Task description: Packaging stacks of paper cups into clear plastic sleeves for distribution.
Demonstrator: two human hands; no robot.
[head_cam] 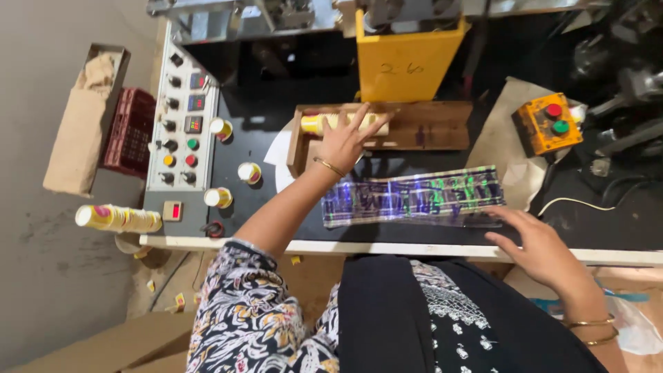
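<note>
Reaching forward across the black worktop [262, 138], the left hand [343, 141] lies with fingers spread and loosely curled over a pale yellow paper tube [324, 124] resting in a shallow brown wooden tray [428, 124]; the tube's long axis runs left to right, one end pointing toward the grey control panel [183, 117]. The right hand [535, 242] rests open and flat, fingertips touching the end of one long shiny holographic foil strip [414, 197], which also runs left to right. Three small paper cups [249, 173] stand beside the panel, and one stack of nested cups [117, 218] lies sideways at the bench's edge.
</note>
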